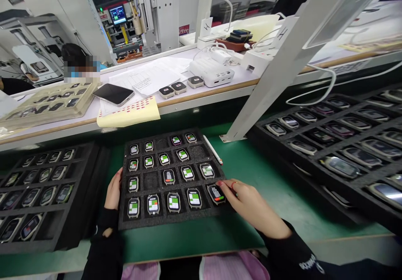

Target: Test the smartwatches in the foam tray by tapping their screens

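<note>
A black foam tray (151, 181) lies on the green bench in front of me, its pockets holding several smartwatches with lit screens. Most screens show green and white blocks; some carry red or orange patches. Along the tray's left edge my left hand (113, 191) is closed on its side, with the fingers partly hidden. My right hand (248, 202) grips the right edge, fingertips beside the smartwatch (216, 193) in the near right corner. That watch has a dark screen with white text and a red-orange bar. A few pockets hold no watch.
A white pen (213, 150) lies right of the tray. Stacked foam trays of watches stand left (70, 217) and right (317, 169). A slanted white post (270, 79) rises behind. The shelf (176, 104) holds a phone (113, 93), papers and a white hub (211, 73). A person sits beyond.
</note>
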`<state>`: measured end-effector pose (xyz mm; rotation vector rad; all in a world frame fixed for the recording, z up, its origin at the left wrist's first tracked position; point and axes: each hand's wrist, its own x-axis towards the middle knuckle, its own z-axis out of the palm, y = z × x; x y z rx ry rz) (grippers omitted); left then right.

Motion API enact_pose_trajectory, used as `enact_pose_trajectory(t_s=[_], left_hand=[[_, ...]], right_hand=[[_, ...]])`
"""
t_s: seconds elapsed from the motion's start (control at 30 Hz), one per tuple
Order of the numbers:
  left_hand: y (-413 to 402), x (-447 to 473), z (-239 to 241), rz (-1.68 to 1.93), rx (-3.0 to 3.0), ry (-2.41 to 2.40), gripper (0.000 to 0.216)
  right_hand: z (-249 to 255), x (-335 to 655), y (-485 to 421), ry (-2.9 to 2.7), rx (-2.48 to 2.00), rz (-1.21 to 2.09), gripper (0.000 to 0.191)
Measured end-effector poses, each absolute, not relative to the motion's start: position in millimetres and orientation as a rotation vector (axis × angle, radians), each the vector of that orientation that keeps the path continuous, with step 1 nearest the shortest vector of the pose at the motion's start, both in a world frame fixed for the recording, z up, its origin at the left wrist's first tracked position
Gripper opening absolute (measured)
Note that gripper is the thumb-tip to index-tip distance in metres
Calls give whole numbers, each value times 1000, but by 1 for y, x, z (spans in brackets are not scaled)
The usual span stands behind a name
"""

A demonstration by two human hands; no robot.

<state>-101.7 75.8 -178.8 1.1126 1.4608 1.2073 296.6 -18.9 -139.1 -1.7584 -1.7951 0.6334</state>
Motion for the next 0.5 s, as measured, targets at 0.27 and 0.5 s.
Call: enact_pose_trajectory(t_s=[0.27, 0.5], left_hand=[[89, -109, -188, 1250, 1245, 1605, 47], [125, -118, -196, 1267, 1349, 1671, 58]], right_hand=[[-152, 297, -17, -1823, -1790, 608, 40], [-153, 296, -17, -1828, -1805, 566, 44]])
